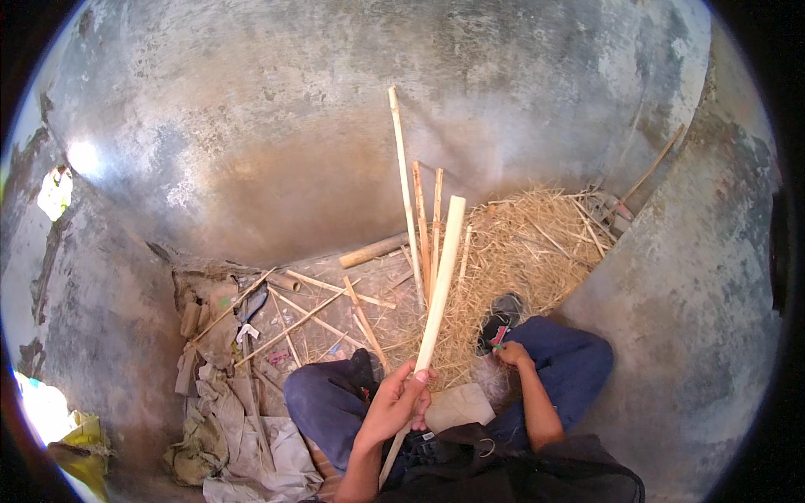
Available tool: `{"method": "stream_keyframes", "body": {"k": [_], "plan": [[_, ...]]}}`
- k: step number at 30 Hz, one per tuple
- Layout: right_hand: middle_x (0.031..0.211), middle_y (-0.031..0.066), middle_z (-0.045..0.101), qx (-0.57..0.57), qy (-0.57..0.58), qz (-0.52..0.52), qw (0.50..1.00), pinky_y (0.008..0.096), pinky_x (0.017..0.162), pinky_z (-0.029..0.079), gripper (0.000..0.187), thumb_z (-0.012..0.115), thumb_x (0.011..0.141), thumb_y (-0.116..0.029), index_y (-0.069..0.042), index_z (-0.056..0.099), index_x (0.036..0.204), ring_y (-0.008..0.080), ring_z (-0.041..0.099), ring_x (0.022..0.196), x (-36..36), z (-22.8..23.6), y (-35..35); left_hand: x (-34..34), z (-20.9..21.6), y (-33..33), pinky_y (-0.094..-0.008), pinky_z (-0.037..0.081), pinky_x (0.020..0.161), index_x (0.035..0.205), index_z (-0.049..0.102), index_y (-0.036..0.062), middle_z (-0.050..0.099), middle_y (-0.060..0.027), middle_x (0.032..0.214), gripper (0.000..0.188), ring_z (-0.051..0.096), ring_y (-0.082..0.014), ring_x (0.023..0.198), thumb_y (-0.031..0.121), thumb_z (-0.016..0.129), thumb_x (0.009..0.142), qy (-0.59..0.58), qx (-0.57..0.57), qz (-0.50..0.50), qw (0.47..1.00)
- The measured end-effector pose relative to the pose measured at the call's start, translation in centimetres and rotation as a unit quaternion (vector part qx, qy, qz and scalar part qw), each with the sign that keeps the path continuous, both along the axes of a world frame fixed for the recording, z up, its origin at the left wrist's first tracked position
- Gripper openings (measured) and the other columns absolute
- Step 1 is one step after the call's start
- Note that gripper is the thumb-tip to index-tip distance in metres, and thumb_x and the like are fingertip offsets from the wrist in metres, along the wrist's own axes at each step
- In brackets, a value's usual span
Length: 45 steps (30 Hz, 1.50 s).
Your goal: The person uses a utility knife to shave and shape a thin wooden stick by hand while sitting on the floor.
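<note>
In the head view, the person's left hand (398, 404) was closed around a long, flat, pale cream strip of split bamboo-like wood (441, 289), smooth-faced and straight-edged, which slanted up and away from the lap, its broad squared end higher than the hand and its lower end down by the dark clothing. The right hand (511, 354) was clenched near the right knee around a small green-tipped object (498, 346), mostly hidden, so its kind could not be told. Just beyond that hand sat a dark shoe with a grey upper (505, 310). A loose, fibrous heap of golden straw-like shavings (532, 239) spread over the floor to the right. Three slender, tan wooden sticks (404, 176) stood beyond the strip, their tops toward the mottled grey plaster wall (277, 126). Behind their lower parts lay a thick, round brown pole (373, 251). Thin, straight yellowish sticks (306, 318) crossed one another on the left, near crumpled grey-beige sheeting (264, 461), creased and dull. A flat beige piece (465, 404) rested between the legs.
</note>
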State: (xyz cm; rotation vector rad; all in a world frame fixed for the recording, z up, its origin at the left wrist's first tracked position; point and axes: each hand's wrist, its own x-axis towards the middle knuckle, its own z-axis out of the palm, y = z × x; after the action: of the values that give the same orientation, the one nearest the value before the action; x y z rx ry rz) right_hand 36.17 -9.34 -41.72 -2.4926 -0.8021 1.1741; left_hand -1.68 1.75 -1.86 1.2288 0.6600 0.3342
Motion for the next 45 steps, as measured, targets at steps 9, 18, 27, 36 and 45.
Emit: {"method": "stream_keyframes", "body": {"k": [9,18,27,36,45], "plan": [[0.082,0.0069,0.075,0.146,0.198,-0.18,0.952,0.0367,0.06,0.06,0.039,0.059,0.112,-0.036,-0.003,0.079,0.108,0.0181,0.072,0.065,-0.6,2.6,1.2,-0.5,0.6,0.0,-0.0248,0.046,0.043,0.124,0.059,0.002,0.051,0.0001,0.064,0.033,0.045,-0.0067,0.042,0.031,0.045,0.119,-0.014,-0.005,-0.012,1.0],[0.085,0.0086,0.078,0.095,0.177,-0.156,0.967,0.0362,0.067,0.062,0.038,0.065,0.109,-0.036,-0.001,0.079,0.106,0.0176,0.074,0.07,-0.4,2.0,0.6,-0.6,0.9,-0.4,-0.0238,0.036,0.044,0.124,0.06,0.0002,0.05,0.001,0.062,0.035,0.044,-0.0065,0.044,0.03,0.044,0.119,-0.022,0.022,-0.015,0.999],[0.083,0.0092,0.079,0.049,0.144,-0.129,0.98,0.0386,0.071,0.062,0.043,0.066,0.109,-0.039,0.0,0.078,0.097,0.0204,0.076,0.072,-1.3,4.2,1.2,-0.8,1.5,-0.8,-0.0227,0.034,0.048,0.137,0.064,0.0002,0.052,0.0031,0.061,0.039,0.043,-0.0032,0.051,0.029,0.045,0.119,-0.02,0.045,-0.002,0.999],[0.087,0.0089,0.081,0.037,0.142,-0.128,0.981,0.0383,0.076,0.061,0.04,0.065,0.108,-0.037,-0.002,0.079,0.095,0.0205,0.078,0.075,-1.0,2.6,1.0,-0.7,1.3,-1.0,-0.0231,0.034,0.048,0.131,0.069,-0.0022,0.052,0.0031,0.061,0.041,0.043,-0.003,0.051,0.029,0.044,0.12,-0.014,0.038,-0.011,0.999],[0.085,0.0121,0.08,0.056,0.15,-0.11,0.981,0.039,0.075,0.062,0.044,0.061,0.11,-0.037,0.002,0.077,0.095,0.0213,0.078,0.075,-1.0,1.7,1.0,-0.5,2.1,-1.1,-0.0235,0.035,0.049,0.128,0.071,-0.0034,0.052,0.0035,0.06,0.042,0.044,-0.0024,0.052,0.029,0.045,0.12,0.019,0.075,-0.005,0.997]]}}
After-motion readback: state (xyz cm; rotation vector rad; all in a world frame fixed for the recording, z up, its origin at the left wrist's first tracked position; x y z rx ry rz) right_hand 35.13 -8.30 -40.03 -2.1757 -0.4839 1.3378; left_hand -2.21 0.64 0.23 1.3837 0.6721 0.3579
